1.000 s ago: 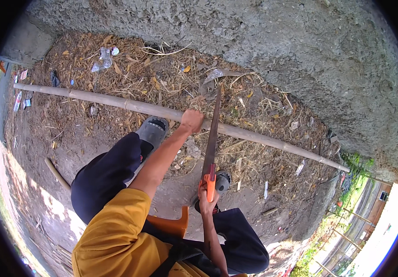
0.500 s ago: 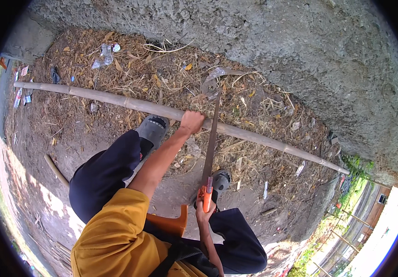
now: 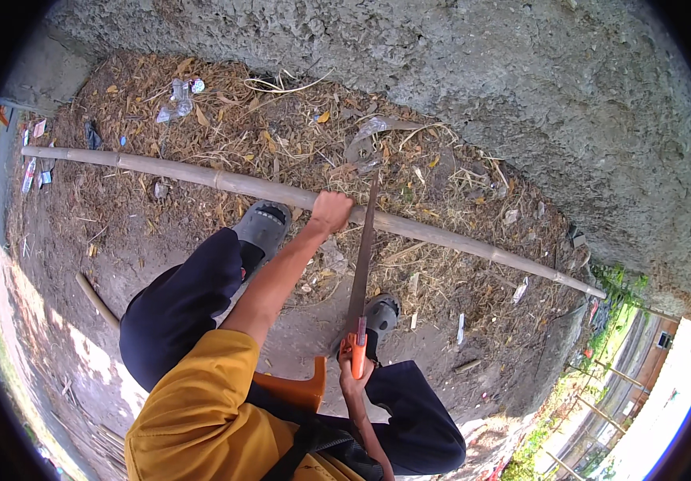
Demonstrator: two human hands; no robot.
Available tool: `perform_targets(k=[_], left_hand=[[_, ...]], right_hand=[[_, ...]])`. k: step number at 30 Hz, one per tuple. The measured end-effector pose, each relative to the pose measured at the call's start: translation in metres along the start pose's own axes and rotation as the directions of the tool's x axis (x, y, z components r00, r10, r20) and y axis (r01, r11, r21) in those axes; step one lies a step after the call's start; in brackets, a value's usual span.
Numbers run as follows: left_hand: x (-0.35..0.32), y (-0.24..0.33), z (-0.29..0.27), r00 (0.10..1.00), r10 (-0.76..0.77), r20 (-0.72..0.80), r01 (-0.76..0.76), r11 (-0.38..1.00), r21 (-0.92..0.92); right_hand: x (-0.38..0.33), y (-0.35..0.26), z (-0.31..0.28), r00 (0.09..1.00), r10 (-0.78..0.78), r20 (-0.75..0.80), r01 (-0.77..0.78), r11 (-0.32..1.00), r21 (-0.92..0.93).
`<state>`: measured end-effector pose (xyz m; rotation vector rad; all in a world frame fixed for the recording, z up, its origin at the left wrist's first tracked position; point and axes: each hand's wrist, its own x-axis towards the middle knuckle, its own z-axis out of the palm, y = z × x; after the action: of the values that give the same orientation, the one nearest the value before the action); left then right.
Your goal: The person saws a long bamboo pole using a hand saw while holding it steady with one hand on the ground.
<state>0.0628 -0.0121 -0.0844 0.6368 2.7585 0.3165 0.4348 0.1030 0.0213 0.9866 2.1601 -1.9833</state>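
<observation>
A long bamboo pole (image 3: 265, 189) lies across the view from far left to lower right. My left hand (image 3: 332, 212) is closed around it near its middle. In my right hand (image 3: 355, 375) is the orange handle of a hand saw (image 3: 364, 256). Its long, rust-brown blade crosses over the pole just right of my left hand, with the tip pointing away from me. Whether the teeth have cut into the bamboo cannot be made out. My grey clogs (image 3: 263, 228) stand on the near side of the pole.
A rough concrete wall (image 3: 521, 88) rises beyond the pole. Dry leaves and straw cover the ground, with a crushed plastic bottle (image 3: 177, 100) and other litter. Under me is an orange plastic seat (image 3: 301, 389). A short curved stick (image 3: 97, 299) lies at left, green plants (image 3: 622, 284) at right.
My right hand has drawn the saw slightly back toward me, so its tip sits nearer the pole. My left hand keeps its grip on the pole.
</observation>
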Motion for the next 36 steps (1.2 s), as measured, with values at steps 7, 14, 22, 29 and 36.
perform_targets(k=[7, 14, 22, 29, 36], left_hand=[[0.003, 0.008, 0.008, 0.993, -0.017, -0.120, 0.017, 1.000, -0.003], [0.005, 0.009, -0.005, 1.000, -0.017, 0.004, 0.017, 1.000, -0.022], [0.001, 0.010, 0.010, 0.990, 0.003, -0.142, -0.001, 1.000, 0.018], [-0.005, 0.006, 0.013, 0.953, 0.054, -0.299, -0.034, 0.997, 0.072], [-0.001, 0.007, 0.010, 0.983, -0.005, -0.182, 0.006, 1.000, 0.005]], right_hand=[[-0.009, 0.014, -0.006, 0.986, -0.117, 0.121, 0.142, 0.966, -0.218], [-0.008, 0.027, -0.011, 0.998, -0.011, 0.060, 0.010, 1.000, 0.001], [-0.011, 0.006, -0.019, 0.995, -0.043, 0.086, 0.059, 0.979, -0.195], [-0.012, -0.009, -0.020, 0.996, 0.023, 0.088, -0.014, 0.994, -0.108], [-0.053, -0.014, -0.040, 0.998, 0.055, 0.012, -0.053, 0.989, -0.138]])
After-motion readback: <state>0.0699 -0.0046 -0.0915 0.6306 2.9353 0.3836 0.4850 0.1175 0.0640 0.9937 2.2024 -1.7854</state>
